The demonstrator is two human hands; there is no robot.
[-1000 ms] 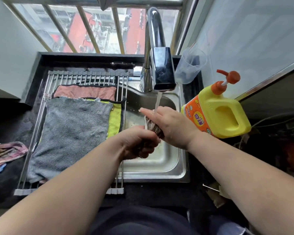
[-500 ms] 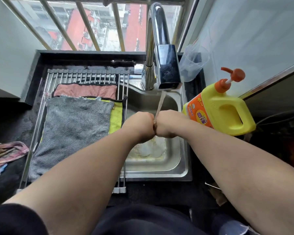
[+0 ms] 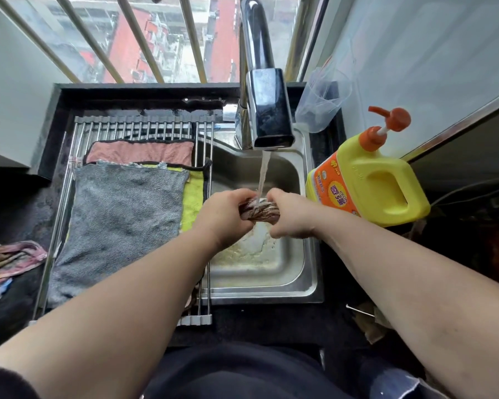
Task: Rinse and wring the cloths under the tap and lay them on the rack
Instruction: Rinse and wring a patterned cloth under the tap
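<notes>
Parting left hand [image 3: 226, 216], right hand [image 3: 293, 218], cloth [image 3: 260, 212] revealed

The rack [image 3: 133, 131] lay on the worktop [image 3: 271, 326], just left of the sink [image 3: 297, 295], with 3 overlapping cloths [image 3: 118, 220] on it. The tap [image 3: 267, 110] stood behind the sink, with a cup [image 3: 320, 99] to its right. A bottle [image 3: 369, 185] stood right of the sink. Over the sink, under the tap, the left hand [image 3: 222, 214] and right hand [image 3: 288, 217] held a twisted cloth [image 3: 260, 211] between them. A pile [image 3: 9, 260] lay far left.
</notes>
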